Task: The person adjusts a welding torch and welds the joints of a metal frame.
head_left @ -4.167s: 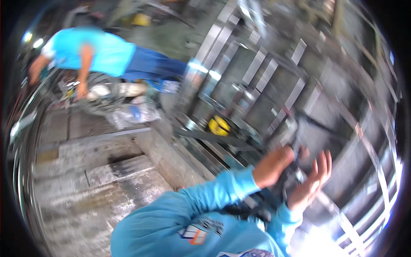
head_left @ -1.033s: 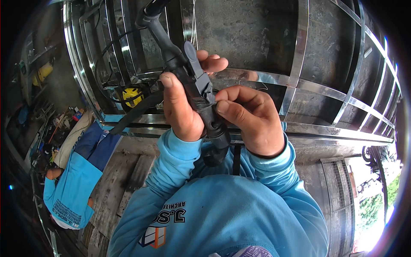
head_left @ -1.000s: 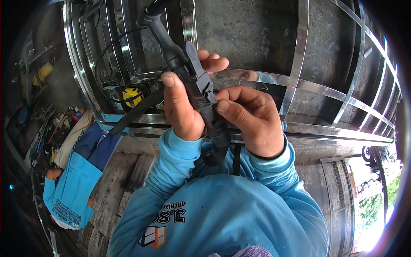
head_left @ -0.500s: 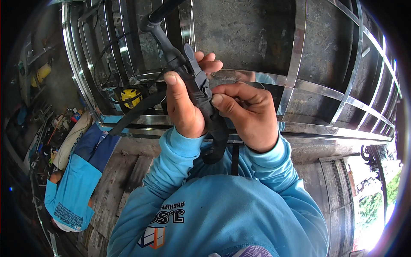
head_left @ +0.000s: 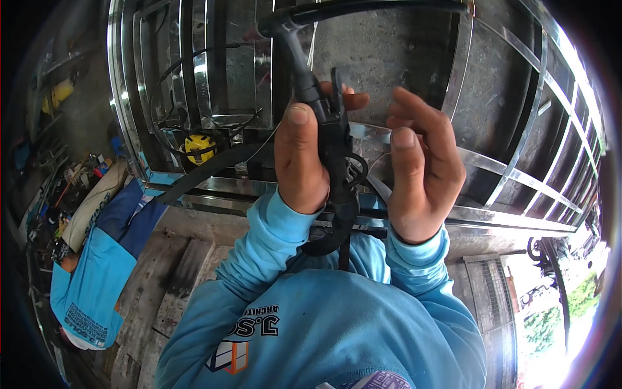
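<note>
A black welding torch stands lengthwise in front of my chest, with a lever on its side and a long black cap reaching right from its head. My left hand is closed round the torch's handle, thumb on the near side and fingertips showing beyond it. A thin black wire loop sticks out of the handle's right side. Just right of the torch, my right hand is raised with fingers bent and apart, holding nothing that I can see. From the handle's lower end, a thick black hose curves toward my waist.
Shiny metal frames of square tube stretch across the far side and right. A yellow round object lies among the tubes at left. A co-worker in a blue shirt is at the left, over wooden planks. A black sleeved hose crosses the frame.
My right hand has let go of the torch's lever area and moved right. The torch, in my left hand, has shifted right and turned more upright. A wire loop now shows on its handle.
</note>
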